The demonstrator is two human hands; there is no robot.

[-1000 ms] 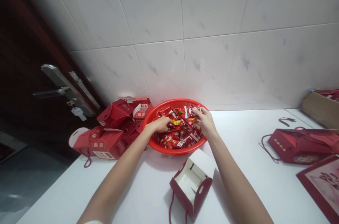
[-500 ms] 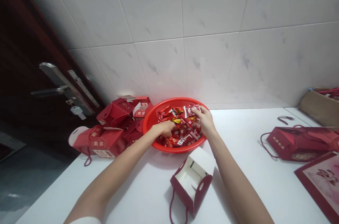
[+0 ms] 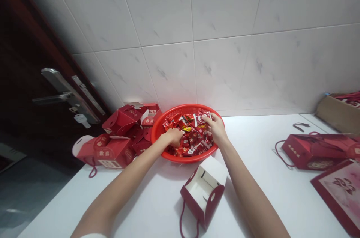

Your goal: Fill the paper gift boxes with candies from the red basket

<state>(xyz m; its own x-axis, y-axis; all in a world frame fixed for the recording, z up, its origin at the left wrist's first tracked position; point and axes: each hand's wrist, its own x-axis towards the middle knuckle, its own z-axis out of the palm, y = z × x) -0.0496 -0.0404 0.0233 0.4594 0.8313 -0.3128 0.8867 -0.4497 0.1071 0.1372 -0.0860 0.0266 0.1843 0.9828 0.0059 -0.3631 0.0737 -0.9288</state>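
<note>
In the red basket (image 3: 184,159) on the desk (image 3: 153,204), a red-and-white packet (image 3: 200,118) lies at the left of the right hand's (image 3: 217,127) fingers, which are clamped on its right part with the thumb on top. Its long axis runs roughly left to right, one white crimped end pointing left. The left hand (image 3: 173,136) reaches into the wrapped sweets (image 3: 194,141), its fingertips hidden, so I cannot tell whether they are closed.
</note>
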